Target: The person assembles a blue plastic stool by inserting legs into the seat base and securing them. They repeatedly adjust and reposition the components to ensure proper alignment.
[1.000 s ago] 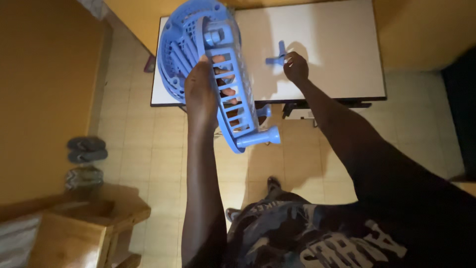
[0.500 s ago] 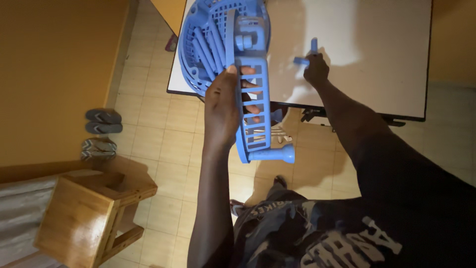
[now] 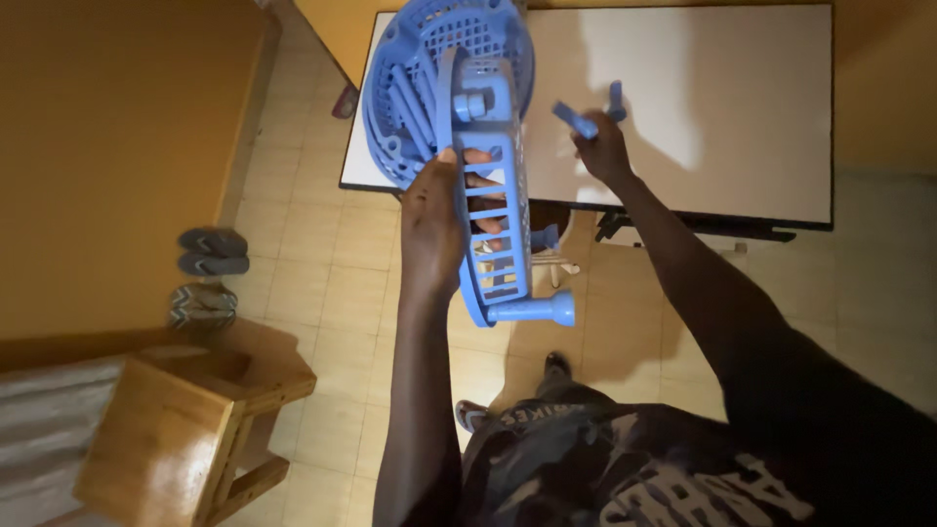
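Above the tiled floor [image 3: 312, 293], in front of the white surface [image 3: 742, 127], both arms extend forward from the torso. The left hand [image 3: 434, 220] is raised with the forearm near vertical; its grip is closed on the slatted panel of a blue plastic rack [image 3: 459, 127], with the fingers passed through the slots and the thumb along the panel's near edge. The rack is held in the air, tilted on edge, with its round perforated basket section uppermost and overlapping the left end of the surface. A short cylindrical foot projects sideways from the lower end of the slatted panel.

The right hand [image 3: 603, 151] is positioned over the surface, arm stretched out diagonally. Its grip is closed on a small blue plastic part [image 3: 586, 112], which has short prongs pointing up and to the left. The part is lifted clear of the surface and casts a shadow on it.

The surface is a rectangular white top with a dark edge. Walls are ochre. Two pairs of sandals [image 3: 207, 278] lie at the left wall. A wooden stool [image 3: 181, 439] stands at lower left.
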